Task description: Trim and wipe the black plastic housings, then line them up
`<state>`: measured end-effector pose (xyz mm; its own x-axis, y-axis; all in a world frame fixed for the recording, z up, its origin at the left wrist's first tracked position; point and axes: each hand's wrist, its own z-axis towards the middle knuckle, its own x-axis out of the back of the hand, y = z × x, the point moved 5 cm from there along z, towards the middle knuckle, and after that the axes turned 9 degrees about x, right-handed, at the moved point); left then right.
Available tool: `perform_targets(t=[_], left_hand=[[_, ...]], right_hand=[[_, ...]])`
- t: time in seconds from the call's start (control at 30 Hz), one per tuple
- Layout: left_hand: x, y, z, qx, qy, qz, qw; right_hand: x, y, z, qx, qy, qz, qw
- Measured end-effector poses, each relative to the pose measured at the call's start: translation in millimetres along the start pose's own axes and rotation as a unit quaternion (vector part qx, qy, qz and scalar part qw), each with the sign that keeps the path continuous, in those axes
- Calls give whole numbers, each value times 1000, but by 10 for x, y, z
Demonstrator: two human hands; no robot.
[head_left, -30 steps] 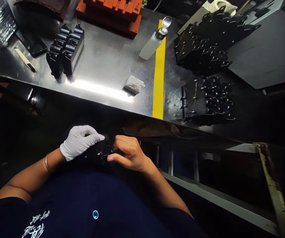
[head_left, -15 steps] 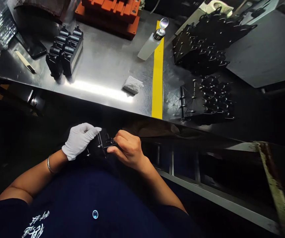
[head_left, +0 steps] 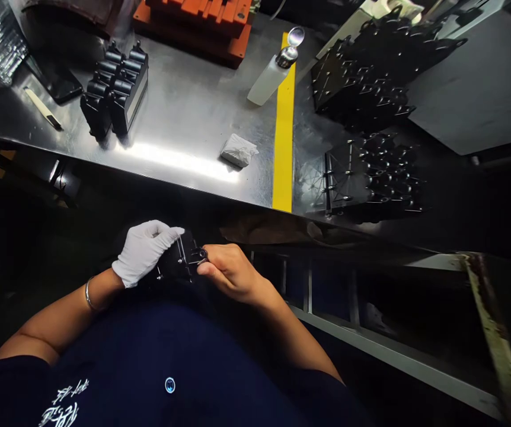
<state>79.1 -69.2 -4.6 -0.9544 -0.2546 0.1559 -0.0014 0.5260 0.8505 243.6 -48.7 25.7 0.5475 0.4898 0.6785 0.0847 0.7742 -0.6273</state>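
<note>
Part [head_left: 185, 256] is held on the near side of the worktop [head_left: 184, 101]; the gloved left hand [head_left: 146, 252] pinches its far edge, while the bare right hand [head_left: 232, 270] clamps its right end.

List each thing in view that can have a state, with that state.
Left hand: gloved, closed on the black part.
Right hand: bare, fingers curled at that part; grip unclear.
Black part: held off the bench.
Bottle: standing, lid flipped up.
White wad: folded, on bench.
Black blocks: side by side.
</note>
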Motion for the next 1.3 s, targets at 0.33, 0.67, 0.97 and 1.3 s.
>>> perform_targets(t=[0.33, 0.67, 0.97, 1.3], left_hand=[[-53, -2, 139, 68, -78, 54, 993], [-74, 19, 101, 54, -79, 114, 989], [-66, 39, 87, 60, -54, 101, 992], [-30, -10, 65, 76, -38, 59, 995]], right_hand=[[116, 10, -41, -29, 215, -193, 957], [113, 11, -63, -21, 227, -219, 949], [71, 11, -64, -33, 209, -205, 955], [54, 35, -52, -52, 154, -57, 985]])
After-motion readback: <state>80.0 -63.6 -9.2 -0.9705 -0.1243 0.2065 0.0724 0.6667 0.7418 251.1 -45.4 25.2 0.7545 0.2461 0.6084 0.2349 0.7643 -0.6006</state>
